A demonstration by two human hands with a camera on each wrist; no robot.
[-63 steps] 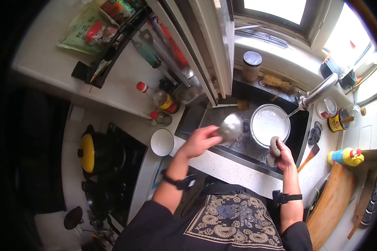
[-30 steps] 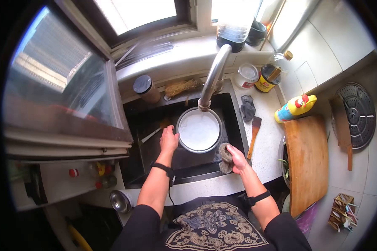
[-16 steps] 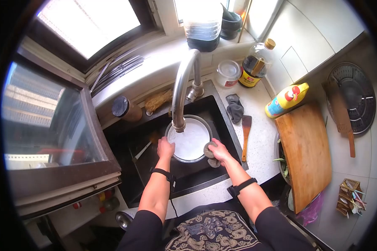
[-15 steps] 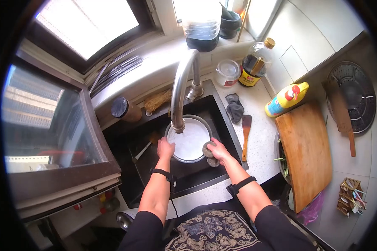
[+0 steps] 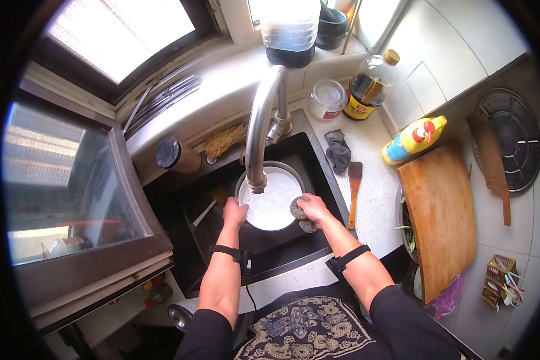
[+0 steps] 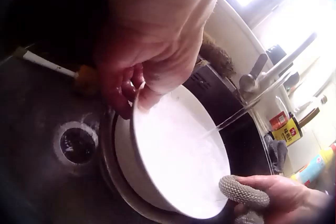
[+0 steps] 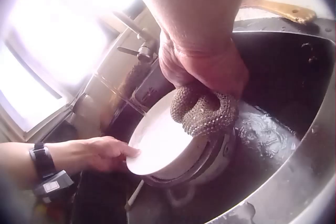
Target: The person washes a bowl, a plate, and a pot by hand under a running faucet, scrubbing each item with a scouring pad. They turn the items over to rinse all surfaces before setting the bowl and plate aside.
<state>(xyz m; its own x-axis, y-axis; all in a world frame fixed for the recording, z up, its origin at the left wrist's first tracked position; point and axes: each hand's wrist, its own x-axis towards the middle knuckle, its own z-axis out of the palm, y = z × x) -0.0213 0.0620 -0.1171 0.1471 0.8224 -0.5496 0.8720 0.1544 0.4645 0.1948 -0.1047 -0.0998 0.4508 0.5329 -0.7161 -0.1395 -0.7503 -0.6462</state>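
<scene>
A white bowl (image 5: pixel 273 201) sits tilted in the mouth of a metal pot (image 7: pixel 214 165) in the dark sink. My left hand (image 5: pixel 234 213) pinches the bowl's left rim, thumb inside and fingers outside, as the left wrist view shows. In my right hand (image 5: pixel 315 210) is a grey-brown mesh scrubber (image 7: pixel 202 111), held at the opposite rim. A thin stream of water (image 6: pixel 233 118) from the faucet (image 5: pixel 260 120) falls into the bowl. The right hand's fingers are partly hidden behind the scrubber in the right wrist view.
A white-handled brush (image 5: pixel 204 215) lies left in the sink, near the drain (image 6: pixel 77 144). On the right counter are a wooden-handled spatula (image 5: pixel 353 195), a dark cloth (image 5: pixel 338 151), a yellow bottle (image 5: pixel 415 140) and a cutting board (image 5: pixel 441 222). A metal bowl (image 5: pixel 180 316) stands lower left.
The left hand has let go of the shiny metal bowl, now at the lower left, and moved right to grip the white bowl. The right hand has brought the scrubber to the rim.
</scene>
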